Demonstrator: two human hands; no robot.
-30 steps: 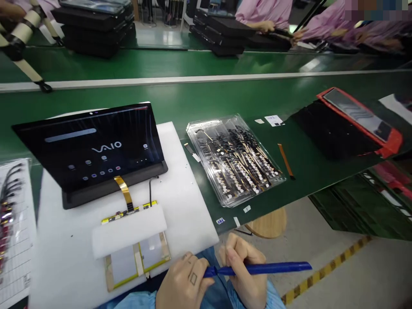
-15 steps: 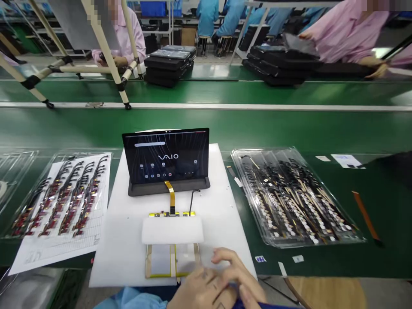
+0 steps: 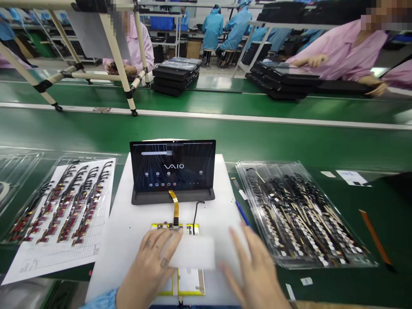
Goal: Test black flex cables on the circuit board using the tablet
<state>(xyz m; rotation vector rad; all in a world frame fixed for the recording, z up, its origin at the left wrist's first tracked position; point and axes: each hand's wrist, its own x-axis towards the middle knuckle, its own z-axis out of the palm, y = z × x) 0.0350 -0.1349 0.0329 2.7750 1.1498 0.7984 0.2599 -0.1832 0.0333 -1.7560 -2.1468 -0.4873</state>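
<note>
White foam block (image 3: 196,253) sits over the yellow-edged pack (image 3: 191,284), in front of your propped tablet (image 3: 174,166); whether they touch, I cannot tell. Your left hand (image 3: 152,262) covers the block's left end, its grip hidden; your right hand (image 3: 257,266), blurred, is spread off the other end. Best handle the block level by both ends, keeping fingertips clear of the gold ribbon (image 3: 175,209) and black cable (image 3: 195,214), which could snag.

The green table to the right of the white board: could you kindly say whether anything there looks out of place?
Slightly: an orange strip lies alone outside the clear tray of cables, and white scraps sit loose near the front edge. Nothing looks spilled.
</note>
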